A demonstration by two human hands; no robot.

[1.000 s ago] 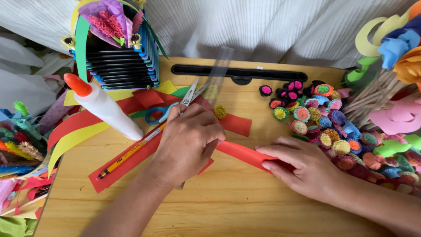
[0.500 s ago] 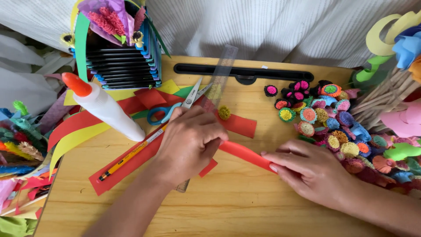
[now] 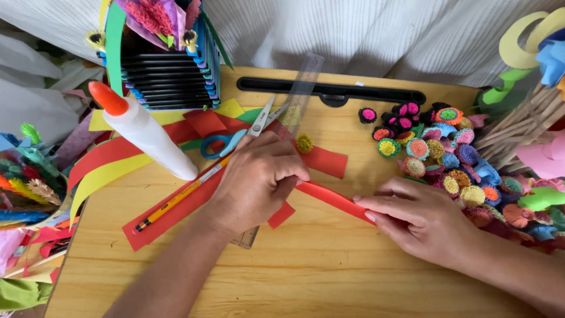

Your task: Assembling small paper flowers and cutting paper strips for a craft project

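A narrow red paper strip (image 3: 332, 199) lies stretched between both hands on the wooden table (image 3: 318, 271). My left hand (image 3: 256, 179) presses down on its left end, fingers curled over it and over a clear ruler (image 3: 297, 97) beneath. My right hand (image 3: 421, 218) pinches the strip's right end between thumb and fingers. A wider red paper sheet (image 3: 176, 209) lies under my left hand, with a yellow pencil (image 3: 182, 197) on top of it. Blue-handled scissors (image 3: 238, 138) lie just beyond my left hand.
A white glue bottle (image 3: 144, 132) with an orange cap lies at the left over red and yellow strips. A pile of small colourful paper flowers (image 3: 438, 150) sits at the right. A black slatted holder (image 3: 165, 73) stands at the back left. A black tray (image 3: 332, 93) lies at the rear edge.
The view has drifted slightly. My right hand has slid a little along the red strip; my left hand stays pressed in place.
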